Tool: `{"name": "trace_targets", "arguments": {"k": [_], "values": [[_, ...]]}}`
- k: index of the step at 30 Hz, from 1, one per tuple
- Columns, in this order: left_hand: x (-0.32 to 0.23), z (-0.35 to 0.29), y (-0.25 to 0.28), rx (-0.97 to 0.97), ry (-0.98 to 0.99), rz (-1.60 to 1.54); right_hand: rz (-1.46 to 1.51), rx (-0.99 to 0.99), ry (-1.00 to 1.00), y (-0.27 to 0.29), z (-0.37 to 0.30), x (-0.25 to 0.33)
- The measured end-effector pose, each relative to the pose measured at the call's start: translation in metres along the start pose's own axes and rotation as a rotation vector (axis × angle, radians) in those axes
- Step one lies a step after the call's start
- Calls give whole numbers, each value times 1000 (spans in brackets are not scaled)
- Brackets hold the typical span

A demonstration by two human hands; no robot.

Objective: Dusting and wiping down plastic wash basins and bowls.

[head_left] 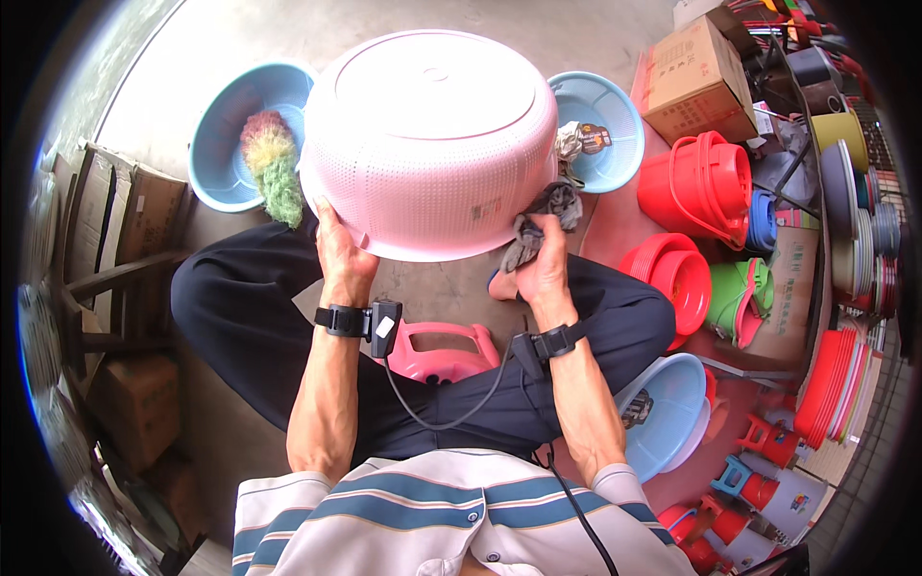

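Note:
A large pink plastic basin (423, 182) with a dotted wall is held up in front of me, its base turned upward and away. My left hand (341, 252) grips its near rim at the left; the fingers go behind the wall. At the right side of the rim, my right hand (545, 261) is closed on a dark grey cloth (557, 206) that lies against the basin. Part of that cloth bunches above the hand. What the hidden fingers do inside the basin cannot be seen.
Behind the basin stand two blue basins, the left one (213, 144) with a multicoloured duster (271, 163), the right one (629, 134) with a cloth. A pink stool (437, 360) sits between my legs. Red buckets (691, 182), a carton (696, 82) and stacked plasticware crowd the right; cartons (144, 216) stand left.

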State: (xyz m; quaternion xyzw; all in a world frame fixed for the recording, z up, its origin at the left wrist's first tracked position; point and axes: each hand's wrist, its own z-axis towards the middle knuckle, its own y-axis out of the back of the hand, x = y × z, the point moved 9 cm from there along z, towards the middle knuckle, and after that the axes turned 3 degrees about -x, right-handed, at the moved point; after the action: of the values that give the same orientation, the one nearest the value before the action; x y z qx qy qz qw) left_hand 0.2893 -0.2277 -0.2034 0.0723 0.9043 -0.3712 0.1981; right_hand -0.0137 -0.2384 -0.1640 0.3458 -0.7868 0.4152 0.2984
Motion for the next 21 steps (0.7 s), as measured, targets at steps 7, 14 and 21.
{"name": "trace_targets", "arguments": {"k": [7,14,21], "values": [[-4,0,-3,-4,-57,11,77,-11,-23,2,-24,-35],[-4,5,3,3,-35,-30,-38,73,40,-13,-37,-31],[-20,-2,-5,-63,-108,89,-180,-7,133,-11,-42,-13]]}}
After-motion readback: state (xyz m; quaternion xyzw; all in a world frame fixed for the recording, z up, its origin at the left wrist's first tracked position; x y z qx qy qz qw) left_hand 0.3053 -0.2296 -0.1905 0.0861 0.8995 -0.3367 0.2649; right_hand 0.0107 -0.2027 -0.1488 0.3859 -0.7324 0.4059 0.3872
